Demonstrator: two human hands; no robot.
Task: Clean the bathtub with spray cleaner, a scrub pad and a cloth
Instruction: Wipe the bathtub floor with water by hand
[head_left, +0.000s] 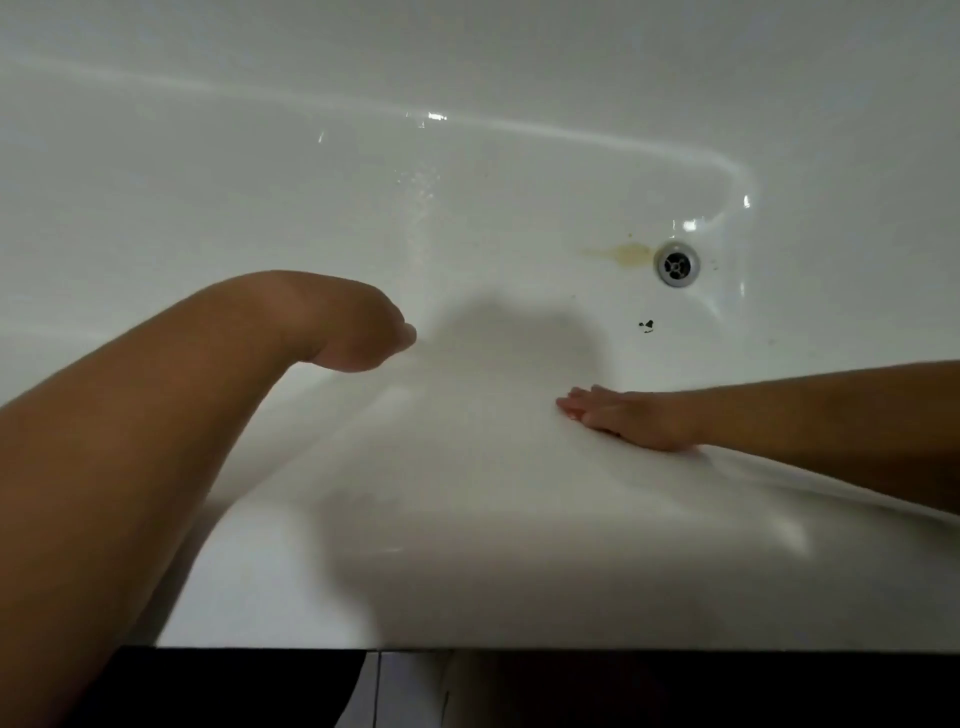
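I look down into a white bathtub (311, 208). My left hand (358, 332) reaches over the near rim with the wrist bent downward. Its fingers are mostly hidden behind the hand, so I cannot tell whether they hold anything. My right hand (623, 418) lies flat with straight fingers on the sloping inner edge of the near rim (493, 519). A yellowish stain (621, 253) sits just left of the round metal drain (677, 263). A few dark specks (645, 325) lie below the drain. No spray bottle, scrub pad or cloth is in view.
Water droplets (415, 187) glisten on the tub floor near the middle. A dark panel (234, 686) runs under the tub's front edge at the bottom of the view.
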